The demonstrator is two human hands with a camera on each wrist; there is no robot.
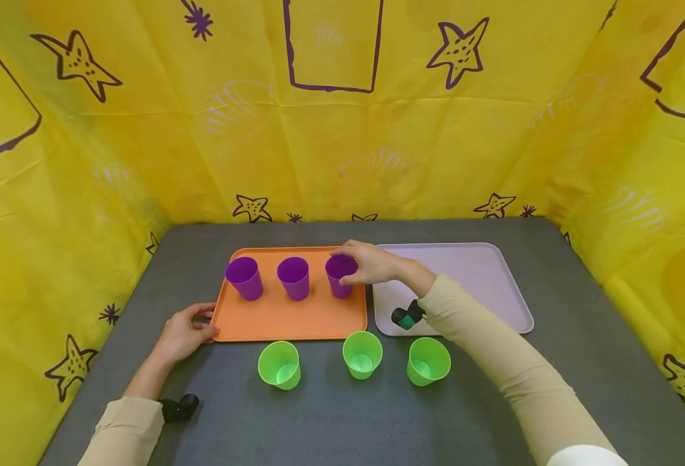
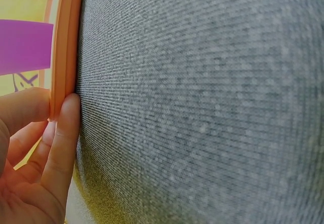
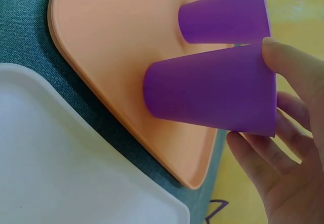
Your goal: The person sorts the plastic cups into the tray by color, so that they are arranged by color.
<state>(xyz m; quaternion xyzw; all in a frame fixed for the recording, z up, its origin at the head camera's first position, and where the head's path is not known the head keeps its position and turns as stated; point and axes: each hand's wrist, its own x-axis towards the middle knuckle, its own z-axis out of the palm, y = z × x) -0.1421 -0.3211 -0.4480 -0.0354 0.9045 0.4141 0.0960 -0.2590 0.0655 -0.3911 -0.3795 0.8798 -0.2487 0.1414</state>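
The right hand (image 1: 371,264) pinched a purple cup (image 1: 339,285) near its rim, across the orange tray (image 1: 296,320) from the left hand (image 1: 180,333), which pinched the tray's edge. The cup looked light, stiff and smooth, seemingly best held by opposite rim sides.

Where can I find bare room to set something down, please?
Free: most of the lilac tray, right of the orange tray; the orange tray's front strip, in front of the purple cups; and the gray table in front of the green cups, between both sleeves. Crowded: the orange tray's back, where the right hand grips the rightmost purple cup.
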